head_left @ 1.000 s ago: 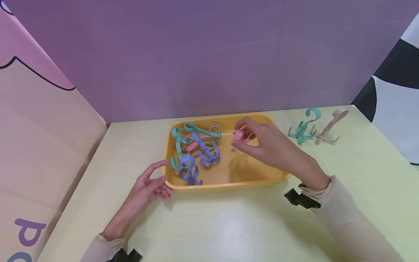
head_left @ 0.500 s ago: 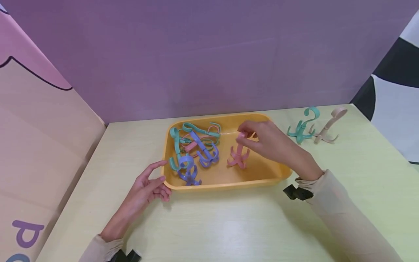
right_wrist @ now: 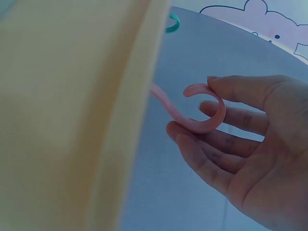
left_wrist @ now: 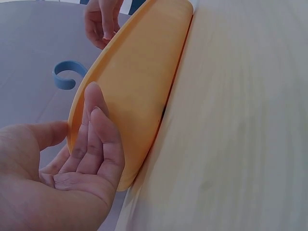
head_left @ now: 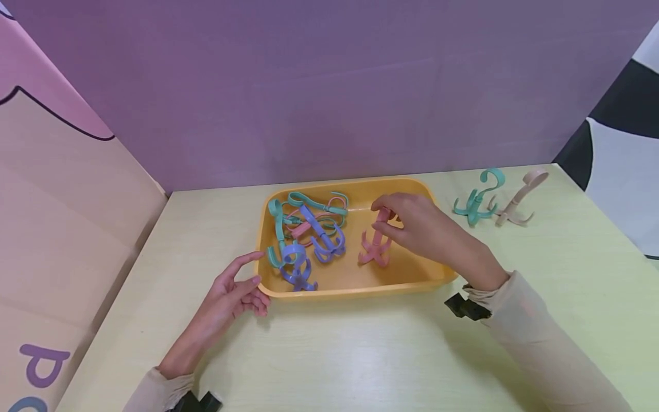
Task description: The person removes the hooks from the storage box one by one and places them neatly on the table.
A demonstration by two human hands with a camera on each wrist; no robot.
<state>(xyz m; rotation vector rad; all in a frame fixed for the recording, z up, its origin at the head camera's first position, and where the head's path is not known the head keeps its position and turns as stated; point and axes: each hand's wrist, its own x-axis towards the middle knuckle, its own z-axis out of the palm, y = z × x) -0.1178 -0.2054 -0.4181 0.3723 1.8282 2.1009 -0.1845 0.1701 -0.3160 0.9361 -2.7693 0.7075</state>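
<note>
- Purple backdrop [head_left: 334,86]: it rises behind the pale table [head_left: 329,355] at which you work.
- Yellow tray [head_left: 360,293]: it lies on the table before you, its long side across your view.
- Right hand [head_left: 424,226]: your thumb and fingers pinch the curled top of the pink hook [head_left: 378,243]. The step in hand appears to be standing or lifting that hook; which one cannot be told. Either way, grip the curl lightly, guide it along its stem, and let go only once the prongs sit level.
- Left hand [head_left: 231,292]: your thumb and forefinger, spread apart, touch the tray's left rim; the other fingers bend loosely. Light pressure there should prevent sliding.
- Heaped hooks [head_left: 315,226]: teal, violet and pink, in the tray's left half. Give them clearance, as prongs would likely snag.
- Teal hook [head_left: 472,209] and pale pink hook [head_left: 512,209]: both stand on the table, right of the tray.
- Pink hook: inside the tray, right of the heap. Its long axis is nearly upright, leaning slightly right in the head view; curl up, splayed prongs down. Whether every prong meets the tray's floor is unclear.
</note>
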